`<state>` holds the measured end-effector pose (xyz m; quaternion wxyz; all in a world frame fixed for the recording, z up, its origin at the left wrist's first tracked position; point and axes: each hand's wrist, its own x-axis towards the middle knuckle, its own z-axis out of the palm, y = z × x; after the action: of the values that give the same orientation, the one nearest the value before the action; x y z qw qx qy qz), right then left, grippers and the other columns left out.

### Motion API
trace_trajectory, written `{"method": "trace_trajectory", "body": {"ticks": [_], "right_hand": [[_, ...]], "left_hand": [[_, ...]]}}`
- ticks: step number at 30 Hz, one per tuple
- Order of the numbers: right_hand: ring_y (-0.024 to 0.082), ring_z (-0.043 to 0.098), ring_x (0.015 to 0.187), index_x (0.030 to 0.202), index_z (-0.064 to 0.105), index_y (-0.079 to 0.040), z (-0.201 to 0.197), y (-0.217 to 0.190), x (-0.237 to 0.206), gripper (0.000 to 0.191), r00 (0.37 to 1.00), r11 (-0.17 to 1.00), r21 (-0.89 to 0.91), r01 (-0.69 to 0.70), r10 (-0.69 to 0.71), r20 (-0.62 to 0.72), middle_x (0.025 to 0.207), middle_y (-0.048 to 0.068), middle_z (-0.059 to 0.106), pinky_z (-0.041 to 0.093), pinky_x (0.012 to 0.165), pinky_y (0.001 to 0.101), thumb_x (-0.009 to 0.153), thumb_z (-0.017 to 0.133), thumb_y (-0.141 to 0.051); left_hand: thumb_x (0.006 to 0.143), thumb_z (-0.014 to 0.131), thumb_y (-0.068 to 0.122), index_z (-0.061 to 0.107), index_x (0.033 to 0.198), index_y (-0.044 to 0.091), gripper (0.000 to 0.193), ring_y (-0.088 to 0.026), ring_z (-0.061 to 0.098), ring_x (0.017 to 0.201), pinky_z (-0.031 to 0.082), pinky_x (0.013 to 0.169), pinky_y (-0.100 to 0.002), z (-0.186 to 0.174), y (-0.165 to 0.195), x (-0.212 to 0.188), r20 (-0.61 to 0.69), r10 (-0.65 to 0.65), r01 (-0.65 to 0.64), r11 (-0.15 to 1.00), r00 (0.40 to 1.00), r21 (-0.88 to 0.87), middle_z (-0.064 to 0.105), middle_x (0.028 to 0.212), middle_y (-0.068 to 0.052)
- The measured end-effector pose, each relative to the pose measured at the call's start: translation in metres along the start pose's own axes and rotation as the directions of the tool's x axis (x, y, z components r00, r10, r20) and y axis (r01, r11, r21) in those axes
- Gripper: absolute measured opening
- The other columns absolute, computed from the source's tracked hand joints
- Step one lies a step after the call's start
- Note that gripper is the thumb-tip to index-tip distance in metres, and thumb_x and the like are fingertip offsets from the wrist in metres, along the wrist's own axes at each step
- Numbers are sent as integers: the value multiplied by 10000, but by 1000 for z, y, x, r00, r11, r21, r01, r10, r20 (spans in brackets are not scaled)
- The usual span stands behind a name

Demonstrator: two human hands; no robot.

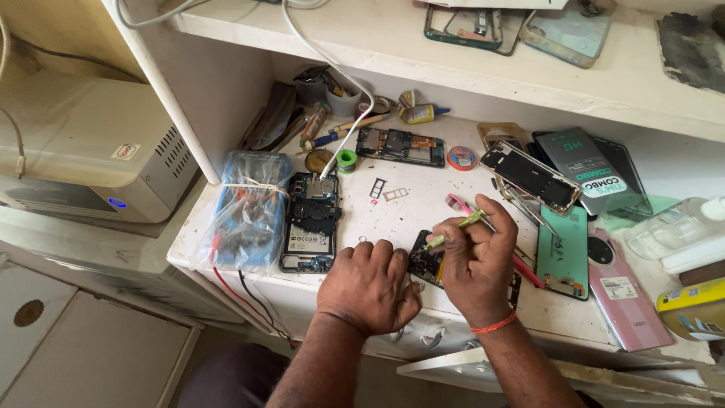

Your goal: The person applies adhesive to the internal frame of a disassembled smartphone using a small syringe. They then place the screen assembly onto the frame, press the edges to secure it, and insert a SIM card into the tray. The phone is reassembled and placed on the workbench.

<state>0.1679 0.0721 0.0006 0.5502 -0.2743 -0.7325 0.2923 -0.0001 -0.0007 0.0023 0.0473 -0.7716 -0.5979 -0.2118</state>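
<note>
Right now I read this as the working-in stage on an opened phone (427, 262): my left hand (368, 285) lies fingers curled down over the phone's near-left end, pinning it to the white bench (423, 208), while my right hand (477, 266) pinches a slim yellow-green tool (455, 229) between thumb and forefinger, its tip angled down toward the board just left of my right fingertips. I cannot tell whether the tip is seated on anything. To my mind the next move wants a steady, light touch and the left hand keeping the phone from sliding.

Beyond my left fingers lies another opened phone (309, 223) with a white cable (332, 68) running onto it, and left of that a multimeter in a clear plastic bag (245, 208), red and black leads hanging out. Further past my fingertips, a small cup (343, 98) holds tools I cannot make out. To the right of my right hand lie a green back cover (565, 249), a pink back cover (623, 291) and a clear bottle (672, 227).
</note>
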Motion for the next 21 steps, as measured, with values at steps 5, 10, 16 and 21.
{"method": "trace_trajectory", "body": {"ticks": [5,10,16,21], "right_hand": [[138,712,863,1474,225,-33,0,0,1,507,1000,999,-37,20,-20,13,1000,159,713,607,752,249,1077,541,-28],[137,716,881,1467,230,-35,0,1,1,502,999,998,-59,26,-25,27,1008,160,709,614,758,241,1074,542,-23],[140,707,870,1463,240,-32,1,2,1,510,999,998,-64,16,-14,29,1007,163,701,601,757,243,1066,558,-17],[133,709,851,1467,253,-36,2,-4,4,518,996,989,-120,85,-80,51,986,140,707,595,749,247,1067,582,-32]], "left_hand": [[848,592,463,661,974,75,414,-281,617,794,506,684,-457,0,0,0,-6,6,-6,1000,1000,0,602,878,-100],[838,594,462,664,979,77,416,-283,619,806,506,692,-461,0,0,0,-4,1,-1,1000,1000,3,605,885,-104],[847,585,465,660,980,76,418,-287,620,810,506,698,-466,-1,0,1,29,-5,5,1000,1000,5,604,893,-110],[846,576,467,658,970,81,413,-288,621,824,507,712,-467,-1,0,1,22,-7,7,1000,1000,-5,606,899,-105]]}}
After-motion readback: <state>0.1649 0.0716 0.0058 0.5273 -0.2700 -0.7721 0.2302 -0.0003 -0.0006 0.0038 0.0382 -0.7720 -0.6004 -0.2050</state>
